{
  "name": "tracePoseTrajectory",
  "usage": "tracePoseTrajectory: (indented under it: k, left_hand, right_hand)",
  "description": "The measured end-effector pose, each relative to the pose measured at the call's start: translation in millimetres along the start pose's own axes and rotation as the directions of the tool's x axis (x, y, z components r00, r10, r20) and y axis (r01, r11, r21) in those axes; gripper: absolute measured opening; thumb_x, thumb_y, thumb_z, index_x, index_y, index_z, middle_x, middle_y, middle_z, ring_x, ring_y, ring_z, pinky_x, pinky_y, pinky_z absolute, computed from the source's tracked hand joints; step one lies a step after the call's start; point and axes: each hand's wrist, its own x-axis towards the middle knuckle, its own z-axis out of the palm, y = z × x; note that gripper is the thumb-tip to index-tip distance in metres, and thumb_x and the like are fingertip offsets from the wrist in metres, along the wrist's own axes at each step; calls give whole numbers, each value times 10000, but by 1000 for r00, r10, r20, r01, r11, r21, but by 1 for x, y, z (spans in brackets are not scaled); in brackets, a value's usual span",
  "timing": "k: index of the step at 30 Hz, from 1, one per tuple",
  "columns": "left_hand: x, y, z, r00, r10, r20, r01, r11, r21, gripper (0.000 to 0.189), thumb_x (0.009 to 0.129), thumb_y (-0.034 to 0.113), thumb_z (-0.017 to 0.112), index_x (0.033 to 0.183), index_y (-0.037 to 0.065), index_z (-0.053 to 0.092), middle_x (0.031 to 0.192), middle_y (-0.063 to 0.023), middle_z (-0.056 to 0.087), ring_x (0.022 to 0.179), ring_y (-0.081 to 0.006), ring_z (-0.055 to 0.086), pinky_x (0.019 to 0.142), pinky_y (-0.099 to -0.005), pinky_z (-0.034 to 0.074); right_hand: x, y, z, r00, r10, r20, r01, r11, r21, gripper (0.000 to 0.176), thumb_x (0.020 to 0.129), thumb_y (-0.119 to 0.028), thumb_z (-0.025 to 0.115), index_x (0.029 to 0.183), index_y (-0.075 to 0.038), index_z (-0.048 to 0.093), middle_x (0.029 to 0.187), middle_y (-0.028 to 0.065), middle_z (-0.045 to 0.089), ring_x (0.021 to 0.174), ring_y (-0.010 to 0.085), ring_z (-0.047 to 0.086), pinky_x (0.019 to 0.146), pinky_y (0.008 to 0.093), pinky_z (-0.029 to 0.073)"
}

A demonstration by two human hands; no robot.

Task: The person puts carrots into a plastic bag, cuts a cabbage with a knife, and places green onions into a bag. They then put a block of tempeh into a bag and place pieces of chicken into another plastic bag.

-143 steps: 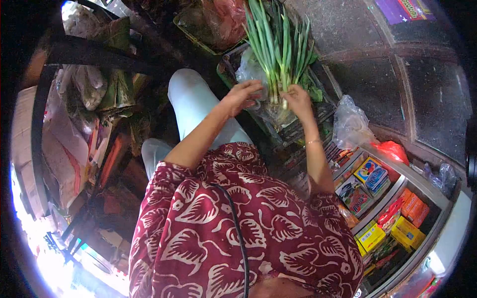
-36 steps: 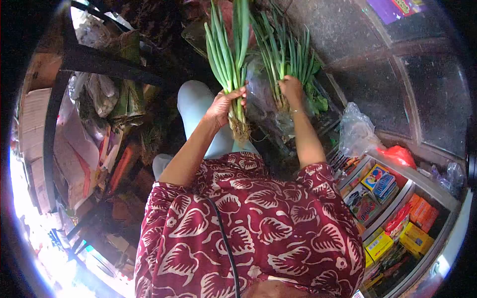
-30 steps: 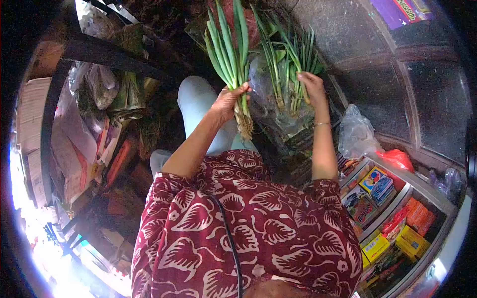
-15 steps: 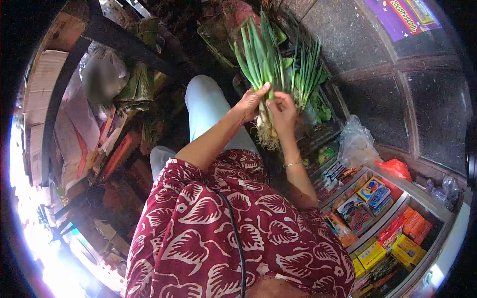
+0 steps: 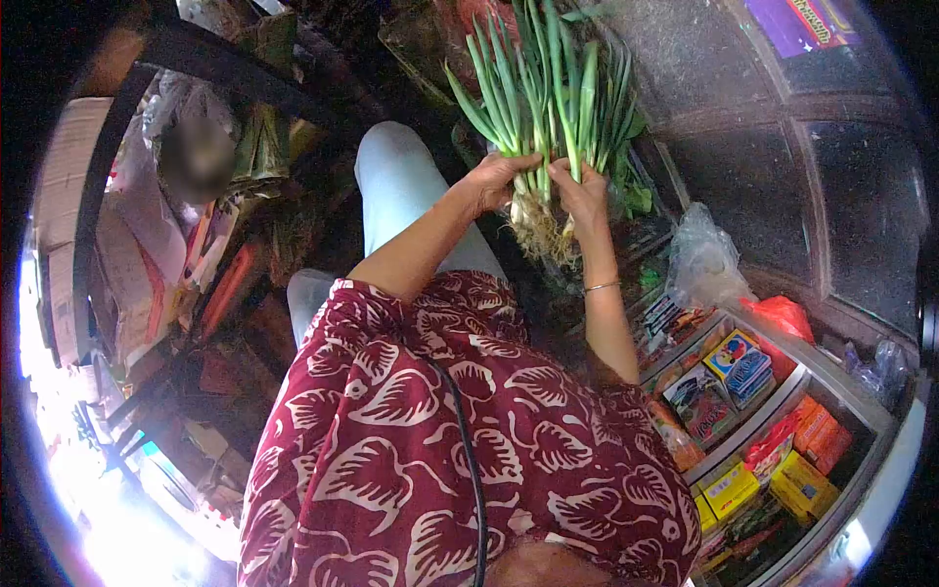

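A bunch of green onions (image 5: pixel 504 103), with long green leaves and pale stems ending in tangled roots, is held upright in front of me. My left hand (image 5: pixel 502 183) is closed around the stems on the left side, thumb across the front. Close beside it, my right hand (image 5: pixel 584 194), below a thin bracelet, is closed on the stalks on the right side of the bunch. The roots hang below and between both hands. More green leaves lie behind the right hand, so where the held stalks end is hard to tell.
A divided case (image 5: pixel 782 391) of small boxes and packets stands at lower right. Beside it are a clear plastic bag (image 5: pixel 704 254) and a red plastic bag (image 5: pixel 781 318). Dark panels (image 5: pixel 866 205) rise on the right. Cardboard (image 5: pixel 73 196) and a hanging plastic bag (image 5: pixel 176 108) are on the left.
My right hand has gone from pinching at the bunch's middle to gripping stalks on its right side. The green onions are fanned wider. The left hand keeps its hold.
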Motion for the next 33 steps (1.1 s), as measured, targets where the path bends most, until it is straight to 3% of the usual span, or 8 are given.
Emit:
tracePoseTrajectory:
  k: [7, 13, 16, 19, 21, 27, 31, 33]
  left_hand:
    - [35, -11, -17, 977, -45, 210, 86, 978, -191, 344, 831, 158, 547, 1164, 93, 491, 1113, -83, 561, 948, -249, 585, 829, -411, 491]
    - [35, -10, -19, 964, 8, 265, 36, 987, -160, 483, 840, 174, 536, 1287, 77, 385, 1296, -92, 433, 1132, -257, 477, 886, -429, 451]
    - [38, -12, -22, 972, -24, 234, 65, 983, -171, 493, 824, 156, 556, 1281, 73, 390, 1285, -85, 446, 1112, -259, 491, 879, -426, 456]
    - [40, -13, -20, 983, -48, 174, 79, 982, -171, 453, 824, 128, 552, 1254, 80, 416, 1166, -78, 535, 1039, -246, 545, 845, -432, 479]
    - [45, -12, -17, 974, -153, -168, 170, 981, 91, 415, 847, 104, 521, 1251, 95, 424, 1072, -71, 569, 962, -220, 576, 798, -428, 505]
    - [47, -26, -25, 968, 98, -233, -76, 992, 100, 339, 864, 130, 541, 1192, 88, 465, 968, -54, 567, 742, -191, 584, 629, -328, 525]
    - [21, -8, -27, 995, 46, -86, -52, 996, -70, 400, 866, 142, 538, 1250, 138, 428, 1012, -71, 549, 791, -177, 581, 661, -359, 519]
    - [8, -1, -28, 996, 24, 90, -6, 979, -202, 383, 886, 82, 464, 1260, 125, 395, 1029, -105, 559, 766, -207, 610, 662, -370, 524]
  right_hand:
    - [26, 27, -31, 964, -229, -137, 149, 887, -436, 144, 716, -127, 678, 823, -51, 620, 664, 1, 569, 616, 125, 533, 586, 249, 431]
    - [24, 10, -39, 985, 85, -148, -47, 968, 246, 230, 797, -248, 660, 832, -29, 599, 524, -74, 382, 417, 21, 292, 388, 209, 195]
    - [47, 46, -42, 991, -97, -91, 92, 994, -53, 154, 796, -163, 642, 886, -39, 655, 882, 36, 630, 710, 154, 566, 621, 278, 439]
    - [59, 64, -37, 930, -353, -104, 320, 915, -248, 158, 807, -121, 624, 950, -59, 647, 740, 11, 609, 631, 121, 547, 577, 275, 437]
    - [67, 69, -39, 957, -257, -138, 191, 909, -370, 177, 773, -127, 652, 935, -56, 647, 866, 56, 646, 812, 176, 594, 729, 323, 458]
    - [73, 74, -23, 965, -249, -86, 92, 624, -776, 361, 646, -260, 743, 906, -37, 630, 795, 145, 638, 696, 277, 613, 632, 345, 479]
    - [73, 52, -52, 994, -14, -110, -68, 711, -700, 302, 713, -228, 682, 921, -17, 625, 802, 155, 643, 702, 267, 621, 646, 349, 482]
    - [75, 62, -77, 983, -184, 29, 186, 962, -199, 256, 785, -193, 618, 964, -10, 613, 827, 107, 653, 702, 204, 617, 664, 342, 475]
